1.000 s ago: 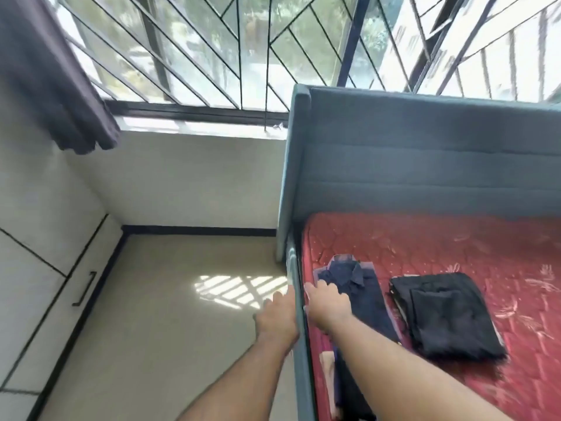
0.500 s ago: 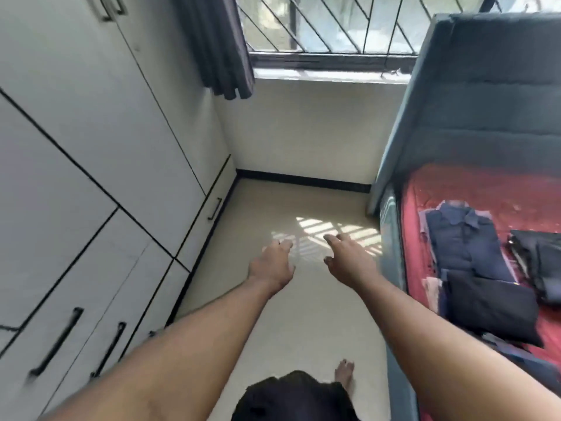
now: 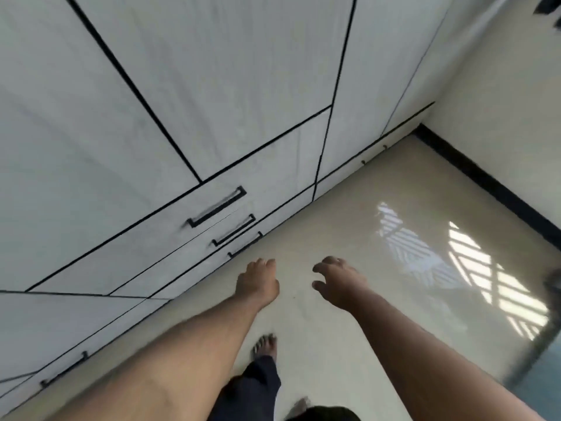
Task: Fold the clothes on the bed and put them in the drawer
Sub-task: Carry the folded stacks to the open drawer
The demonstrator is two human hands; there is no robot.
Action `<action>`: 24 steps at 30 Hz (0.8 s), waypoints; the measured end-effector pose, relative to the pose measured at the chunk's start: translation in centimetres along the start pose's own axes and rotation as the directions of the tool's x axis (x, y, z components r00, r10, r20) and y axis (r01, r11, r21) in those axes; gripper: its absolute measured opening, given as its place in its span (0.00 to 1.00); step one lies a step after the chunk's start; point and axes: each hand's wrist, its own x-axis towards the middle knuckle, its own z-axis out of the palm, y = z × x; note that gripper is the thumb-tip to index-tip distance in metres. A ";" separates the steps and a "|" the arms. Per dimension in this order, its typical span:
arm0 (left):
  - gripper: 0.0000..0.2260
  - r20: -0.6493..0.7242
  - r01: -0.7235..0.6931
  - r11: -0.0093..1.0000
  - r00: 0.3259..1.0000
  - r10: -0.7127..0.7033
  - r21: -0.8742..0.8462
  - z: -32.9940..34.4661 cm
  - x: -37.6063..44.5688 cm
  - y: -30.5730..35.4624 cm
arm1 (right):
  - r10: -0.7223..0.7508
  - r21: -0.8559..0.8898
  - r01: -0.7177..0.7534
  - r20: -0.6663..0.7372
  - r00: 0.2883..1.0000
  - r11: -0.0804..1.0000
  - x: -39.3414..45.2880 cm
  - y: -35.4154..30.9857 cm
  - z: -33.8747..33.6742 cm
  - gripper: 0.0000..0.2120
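A white wardrobe fills the left and top of the head view. Three shut drawers sit low in it, one above another: the top drawer (image 3: 170, 226) with a black bar handle (image 3: 217, 207), the middle drawer (image 3: 182, 253) and the bottom drawer (image 3: 194, 268). My left hand (image 3: 258, 284) hangs over the floor just right of the bottom drawer's handle, fingers loosely curled, holding nothing. My right hand (image 3: 340, 281) is beside it, fingers spread and bent, empty. The clothes are out of view.
The beige floor (image 3: 364, 223) carries a sunlit patch at the right. A black skirting (image 3: 485, 177) runs along the far wall. The bed's blue-grey edge (image 3: 543, 375) shows at the lower right. My bare foot (image 3: 265, 344) stands on the floor below my hands.
The view has swung left from the bed to the wardrobe. Both hands left the folded clothes and now hover empty near the drawers. The clothes have gone out of view.
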 end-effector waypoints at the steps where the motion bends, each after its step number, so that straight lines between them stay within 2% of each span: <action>1: 0.16 0.024 0.037 0.999 0.999 -0.037 -0.015 0.9 1.5 -2.4 | -0.051 -0.030 0.052 0.031 0.998 0.998 3.1 -1.1 1.0 0.19; 5: 0.15 0.139 0.131 0.987 0.983 -0.117 -0.097 4.9 6.6 -10.6 | -0.193 -0.111 0.214 0.171 0.966 0.970 12.9 -3.7 6.2 0.21; 7: 0.18 0.136 0.160 0.982 0.980 -0.146 -0.098 7.3 9.6 -13.8 | -0.256 -0.182 0.300 0.228 0.939 0.936 18.0 -3.7 9.6 0.22; 11: 0.20 0.088 0.233 0.964 0.971 -0.223 -0.132 12.0 16.9 -18.5 | -0.326 -0.182 0.371 0.232 0.916 0.911 28.9 -4.3 15.6 0.26; 13: 0.19 0.077 0.219 0.966 0.975 -0.210 -0.135 14.3 20.8 -20.3 | -0.351 -0.167 0.387 0.208 0.913 0.907 33.3 -4.5 17.8 0.32; 16: 0.27 0.099 0.227 0.956 0.972 -0.212 -0.187 19.8 26.5 -22.9 | -0.369 -0.259 0.418 0.215 0.904 0.871 39.6 -3.8 22.5 0.38; 20: 0.35 0.228 0.362 0.922 0.918 -0.326 -0.139 22.9 30.8 -24.9 | -0.384 -0.447 0.465 0.265 0.885 0.764 46.0 -3.6 24.1 0.38; 22: 0.37 0.278 0.353 0.928 0.909 -0.310 -0.119 23.2 32.2 -25.5 | -0.325 -0.507 0.458 0.332 0.886 0.730 48.3 -3.3 24.8 0.41; 24: 0.36 0.270 0.301 0.948 0.926 -0.264 -0.105 23.3 33.2 -26.4 | -0.269 -0.574 0.440 0.361 0.893 0.690 49.7 -3.5 26.2 0.45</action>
